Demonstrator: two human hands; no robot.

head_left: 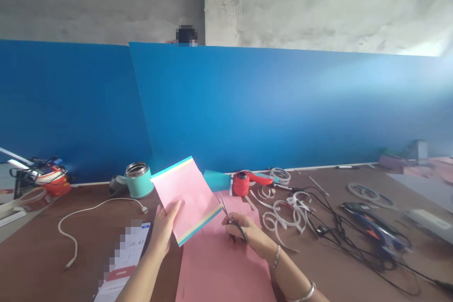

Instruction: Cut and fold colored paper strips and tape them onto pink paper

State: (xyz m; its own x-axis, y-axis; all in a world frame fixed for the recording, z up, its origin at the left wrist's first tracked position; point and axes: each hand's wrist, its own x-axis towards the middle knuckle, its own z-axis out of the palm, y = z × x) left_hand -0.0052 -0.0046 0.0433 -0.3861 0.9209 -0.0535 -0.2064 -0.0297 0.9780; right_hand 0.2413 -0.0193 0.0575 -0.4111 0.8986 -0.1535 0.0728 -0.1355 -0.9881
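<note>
My left hand (167,226) grips a pink paper piece (187,193) by its lower left side, thumb on the front face. Blue and cream strips run along the paper's top and bottom edges. In my right hand (242,231) is a pair of scissors (236,227), fingers closed round the dark handles. Its blades point up and left, close to the lower right corner of the paper; whether they touch it I cannot tell. Beneath both hands lies a larger pink sheet (222,266) on the brown table (314,269).
A teal cup (139,180), a white cable (76,219) and a phone (129,259) lie leftward. Behind the sheet stands a red object (241,184). Curled white strips (288,212), black cords (336,226) and a blue-black tool (377,229) spread rightward. A blue partition (247,108) bounds the table's back.
</note>
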